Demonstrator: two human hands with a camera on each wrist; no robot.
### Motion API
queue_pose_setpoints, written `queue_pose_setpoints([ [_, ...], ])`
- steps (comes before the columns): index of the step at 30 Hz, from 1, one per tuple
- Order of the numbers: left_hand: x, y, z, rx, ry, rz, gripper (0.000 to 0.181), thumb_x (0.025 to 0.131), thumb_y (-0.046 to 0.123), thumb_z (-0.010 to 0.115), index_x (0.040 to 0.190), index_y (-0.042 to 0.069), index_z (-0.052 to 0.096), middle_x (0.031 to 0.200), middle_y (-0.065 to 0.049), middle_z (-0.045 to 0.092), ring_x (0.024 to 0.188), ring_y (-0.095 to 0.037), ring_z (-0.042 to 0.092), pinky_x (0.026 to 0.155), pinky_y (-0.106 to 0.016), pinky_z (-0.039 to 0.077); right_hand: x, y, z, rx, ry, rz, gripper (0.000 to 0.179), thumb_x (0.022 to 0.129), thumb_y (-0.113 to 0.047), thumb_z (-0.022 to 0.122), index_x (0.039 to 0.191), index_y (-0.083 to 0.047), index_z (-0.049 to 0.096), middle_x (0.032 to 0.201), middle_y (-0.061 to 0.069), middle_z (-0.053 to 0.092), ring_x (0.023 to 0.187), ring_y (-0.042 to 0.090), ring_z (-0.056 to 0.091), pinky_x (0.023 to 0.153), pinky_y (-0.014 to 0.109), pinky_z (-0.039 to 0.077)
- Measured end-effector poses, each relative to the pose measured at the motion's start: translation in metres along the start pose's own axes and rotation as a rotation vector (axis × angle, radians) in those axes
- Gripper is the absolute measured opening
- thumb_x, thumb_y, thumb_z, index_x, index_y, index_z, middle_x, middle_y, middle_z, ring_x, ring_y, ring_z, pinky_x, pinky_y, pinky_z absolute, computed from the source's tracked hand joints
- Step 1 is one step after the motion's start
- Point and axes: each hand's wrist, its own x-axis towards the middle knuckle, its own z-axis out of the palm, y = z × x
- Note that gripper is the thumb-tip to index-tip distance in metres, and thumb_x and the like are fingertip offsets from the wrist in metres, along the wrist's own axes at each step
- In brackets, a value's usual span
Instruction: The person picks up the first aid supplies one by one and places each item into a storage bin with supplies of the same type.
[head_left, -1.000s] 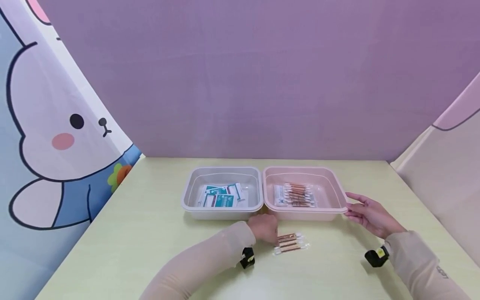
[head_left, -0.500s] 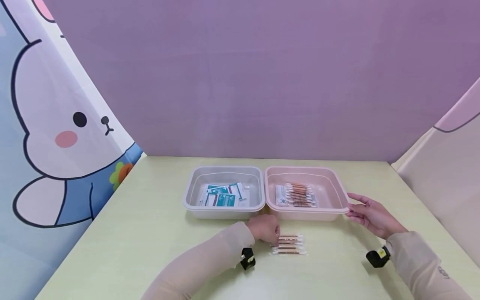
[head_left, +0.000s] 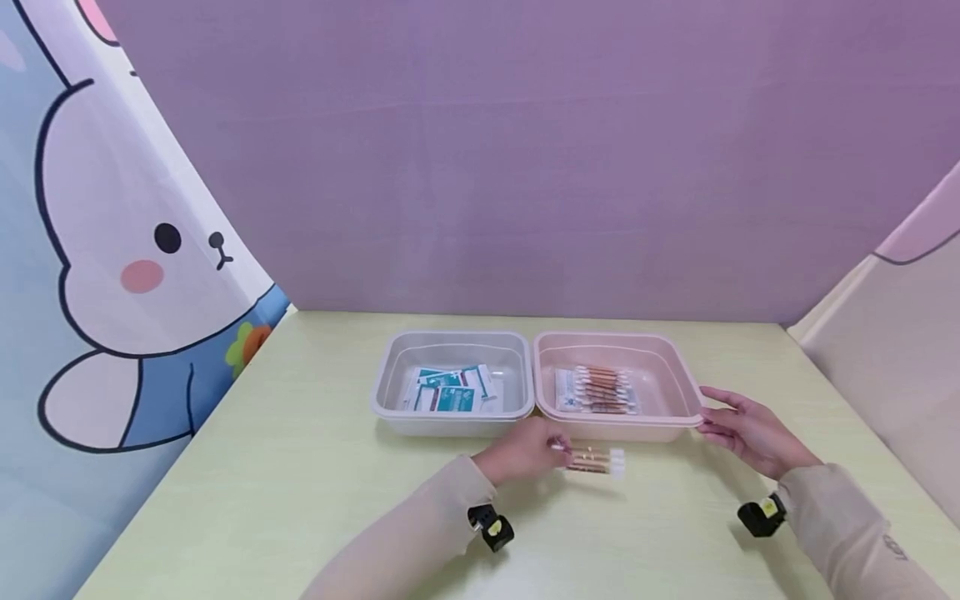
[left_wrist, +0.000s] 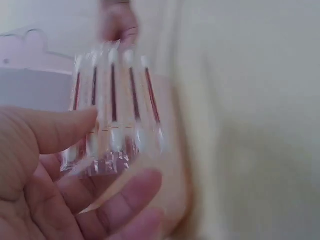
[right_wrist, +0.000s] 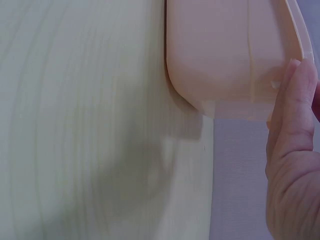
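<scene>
My left hand (head_left: pixel 528 450) pinches one end of a clear packet of cotton swabs (head_left: pixel 600 461) in front of the two bins. In the left wrist view the thumb lies across the packet (left_wrist: pixel 115 90), whose several brown-stemmed, white-tipped swabs sit side by side in clear film. My right hand (head_left: pixel 753 435) touches the front right corner of the pink bin (head_left: pixel 663 387). The right wrist view has its nearly straight fingers (right_wrist: pixel 298 105) against the bin's outer wall, just at the rim. More swab packets (head_left: pixel 600 390) lie inside the pink bin.
A grey bin (head_left: pixel 453 415) stands to the left of the pink one, rims side by side. It holds several white-and-teal sachets (head_left: pixel 453 392). Behind the pale table (head_left: pixel 300 433) hangs a purple backdrop (head_left: pixel 525 167), and a cartoon-printed cloth (head_left: pixel 112 225) covers the left side.
The swab packet, flat on the table before, is now raised in my left hand and nearer the pink bin. The right hand stays at the pink bin's corner.
</scene>
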Motion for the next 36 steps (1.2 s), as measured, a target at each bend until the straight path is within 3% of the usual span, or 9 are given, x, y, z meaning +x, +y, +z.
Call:
queue_pose_setpoints([
  [3, -0.002, 0.006, -0.009, -0.12, 0.052, 0.006, 0.005, 0.087, 0.007, 0.069, 0.084, 0.005, 0.066, 0.073, 0.001, 0.063, 0.056, -0.006, 0.052, 0.053, -0.019, 0.044, 0.0, -0.001, 0.001, -0.017, 0.005, -0.002, 0.033, 0.096, 0.004, 0.05, 0.105, -0.023, 0.067, 0.09, 0.009, 0.067, 0.081, 0.016, 0.069, 0.075, 0.026, 0.054],
  [6, -0.002, 0.01, -0.018, -0.225, 0.087, -0.044, 0.006, 0.089, 0.008, 0.067, 0.086, 0.003, 0.064, 0.072, -0.002, 0.063, 0.048, -0.009, 0.054, 0.046, -0.021, 0.044, -0.001, -0.002, 0.001, -0.024, 0.011, 0.004, 0.033, 0.096, 0.004, 0.051, 0.104, -0.023, 0.067, 0.09, 0.009, 0.066, 0.08, 0.016, 0.068, 0.075, 0.026, 0.054],
  [12, 0.009, 0.018, -0.042, -0.43, 0.16, -0.209, 0.006, 0.091, 0.006, 0.064, 0.092, 0.0, 0.064, 0.077, -0.009, 0.065, 0.051, -0.015, 0.061, 0.056, -0.033, 0.055, -0.002, -0.003, -0.001, -0.016, -0.02, 0.007, 0.032, 0.096, 0.004, 0.05, 0.106, -0.023, 0.066, 0.091, 0.01, 0.066, 0.081, 0.016, 0.068, 0.076, 0.026, 0.054],
  [17, 0.026, 0.021, -0.056, -0.576, 0.208, -0.259, 0.011, 0.094, 0.008, 0.061, 0.099, -0.002, 0.061, 0.083, -0.012, 0.065, 0.054, -0.014, 0.062, 0.061, -0.032, 0.056, -0.001, -0.003, -0.003, 0.0, -0.052, -0.008, 0.034, 0.096, 0.005, 0.049, 0.107, -0.022, 0.066, 0.093, 0.009, 0.066, 0.082, 0.016, 0.068, 0.077, 0.026, 0.054],
  [24, 0.047, 0.02, -0.06, -0.671, 0.222, -0.307, 0.026, 0.095, 0.009, 0.059, 0.117, -0.004, 0.061, 0.096, -0.011, 0.067, 0.059, -0.016, 0.064, 0.062, -0.031, 0.056, 0.0, -0.001, -0.005, 0.003, -0.064, -0.009, 0.035, 0.097, 0.005, 0.047, 0.108, -0.022, 0.066, 0.093, 0.01, 0.066, 0.083, 0.017, 0.069, 0.077, 0.026, 0.054],
  [31, 0.061, 0.017, -0.065, -0.813, 0.217, -0.336, 0.035, 0.097, 0.005, 0.054, 0.129, -0.008, 0.053, 0.104, -0.022, 0.066, 0.058, -0.011, 0.061, 0.065, -0.029, 0.056, 0.0, -0.001, -0.002, -0.009, -0.033, -0.017, 0.035, 0.096, 0.005, 0.049, 0.107, -0.023, 0.066, 0.093, 0.01, 0.066, 0.083, 0.017, 0.069, 0.077, 0.026, 0.054],
  [36, 0.074, 0.011, -0.062, -0.836, 0.202, -0.371, 0.031, 0.097, 0.006, 0.054, 0.125, -0.007, 0.056, 0.091, -0.016, 0.068, 0.058, -0.01, 0.061, 0.067, -0.029, 0.056, 0.001, 0.0, -0.002, -0.012, -0.026, -0.015, 0.035, 0.096, 0.006, 0.049, 0.107, -0.023, 0.066, 0.094, 0.01, 0.066, 0.082, 0.016, 0.068, 0.077, 0.026, 0.054],
])
